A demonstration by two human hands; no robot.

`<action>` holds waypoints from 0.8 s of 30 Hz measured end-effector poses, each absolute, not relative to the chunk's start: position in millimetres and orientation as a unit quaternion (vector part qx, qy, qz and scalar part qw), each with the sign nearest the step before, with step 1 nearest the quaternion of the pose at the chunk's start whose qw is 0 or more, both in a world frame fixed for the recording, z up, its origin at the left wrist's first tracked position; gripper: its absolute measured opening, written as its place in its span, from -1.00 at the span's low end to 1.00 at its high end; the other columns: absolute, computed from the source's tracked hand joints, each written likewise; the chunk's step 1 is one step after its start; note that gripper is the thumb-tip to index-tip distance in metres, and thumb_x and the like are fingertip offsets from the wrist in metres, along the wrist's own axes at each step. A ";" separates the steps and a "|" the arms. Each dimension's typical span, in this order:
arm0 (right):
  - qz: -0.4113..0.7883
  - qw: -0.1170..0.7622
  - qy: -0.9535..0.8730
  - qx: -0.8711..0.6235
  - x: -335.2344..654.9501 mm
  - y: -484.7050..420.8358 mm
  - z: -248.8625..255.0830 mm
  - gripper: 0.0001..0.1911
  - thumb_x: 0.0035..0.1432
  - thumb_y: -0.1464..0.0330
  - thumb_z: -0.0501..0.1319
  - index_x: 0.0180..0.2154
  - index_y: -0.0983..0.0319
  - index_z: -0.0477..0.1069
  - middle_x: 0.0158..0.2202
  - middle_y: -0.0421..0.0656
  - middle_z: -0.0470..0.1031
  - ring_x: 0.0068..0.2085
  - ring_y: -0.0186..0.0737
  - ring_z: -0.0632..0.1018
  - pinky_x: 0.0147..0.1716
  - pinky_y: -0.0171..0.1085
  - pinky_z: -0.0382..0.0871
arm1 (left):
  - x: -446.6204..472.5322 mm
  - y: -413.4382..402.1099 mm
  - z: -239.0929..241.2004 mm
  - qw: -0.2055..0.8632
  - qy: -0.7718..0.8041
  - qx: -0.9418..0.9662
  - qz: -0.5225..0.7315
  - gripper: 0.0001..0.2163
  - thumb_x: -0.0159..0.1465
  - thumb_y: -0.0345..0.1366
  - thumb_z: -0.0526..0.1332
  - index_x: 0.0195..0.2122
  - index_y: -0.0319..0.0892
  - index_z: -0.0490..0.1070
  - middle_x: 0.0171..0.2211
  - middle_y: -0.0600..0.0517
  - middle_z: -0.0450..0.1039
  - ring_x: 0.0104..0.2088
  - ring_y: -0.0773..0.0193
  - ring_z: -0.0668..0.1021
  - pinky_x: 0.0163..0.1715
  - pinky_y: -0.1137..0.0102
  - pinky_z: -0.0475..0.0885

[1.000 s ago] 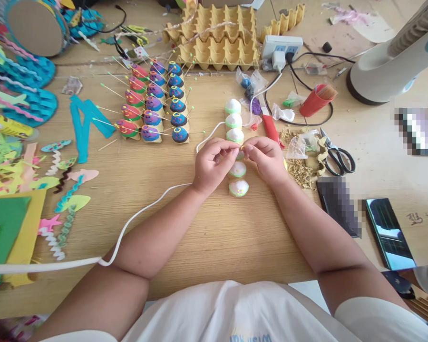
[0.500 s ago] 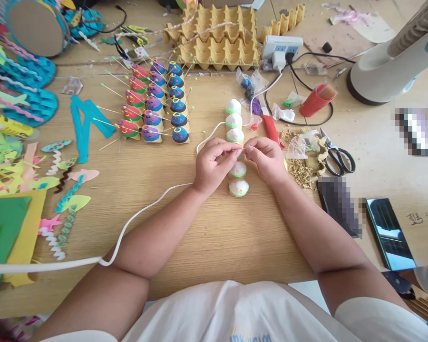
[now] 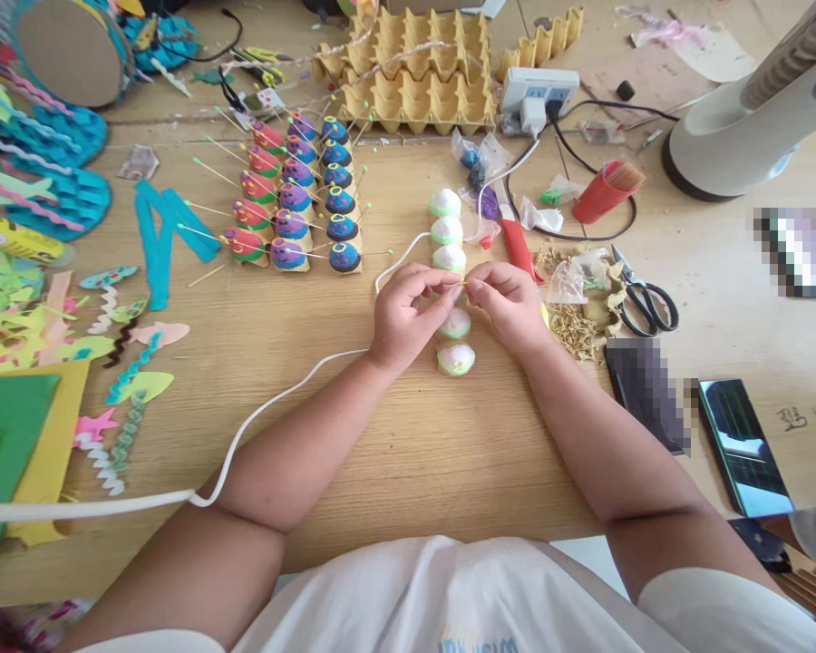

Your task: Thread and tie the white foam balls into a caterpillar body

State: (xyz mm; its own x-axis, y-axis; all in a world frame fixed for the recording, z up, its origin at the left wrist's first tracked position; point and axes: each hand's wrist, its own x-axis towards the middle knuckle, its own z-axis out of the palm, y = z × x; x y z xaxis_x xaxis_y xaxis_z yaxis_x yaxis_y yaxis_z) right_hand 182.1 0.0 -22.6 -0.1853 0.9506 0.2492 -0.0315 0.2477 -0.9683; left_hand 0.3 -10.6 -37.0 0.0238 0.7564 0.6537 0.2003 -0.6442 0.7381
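Over a row of white clay-covered egg-carton cups (image 3: pixel 447 230), my two hands meet fingertip to fingertip. My left hand (image 3: pixel 413 308) is closed in a pinch, and so is my right hand (image 3: pixel 507 304). A tiny yellow bit of modelling clay (image 3: pixel 463 282) shows between their fingertips; its full shape is hidden. The cups have light green rims. The nearest white cup (image 3: pixel 456 359) carries small yellow pieces on its front. My fingers hide the middle of the row.
Painted egg-carton cups (image 3: pixel 289 225) with thin sticks stand left of centre. Behind are egg trays (image 3: pixel 418 86) and a power strip (image 3: pixel 539 88). Scissors (image 3: pixel 649 304), a red cup of sticks (image 3: pixel 607 192) and a phone (image 3: pixel 746 446) lie right. A white cable (image 3: pixel 265 399) passes my left arm.
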 end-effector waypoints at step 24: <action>0.488 0.505 -0.612 -0.363 179.8 -1.2 -22.6 -0.52 0.23 -0.12 0.49 -0.29 0.17 0.61 -0.37 -0.22 0.58 -0.36 -0.32 0.50 -0.31 -0.26 0.45 | 0.0 -9.8 -37.7 0.219 0.357 0.675 0.607 -0.92 0.44 -0.36 0.44 -0.11 -0.06 0.74 -0.28 0.08 0.66 -0.32 0.39 0.60 -0.28 0.47 0.53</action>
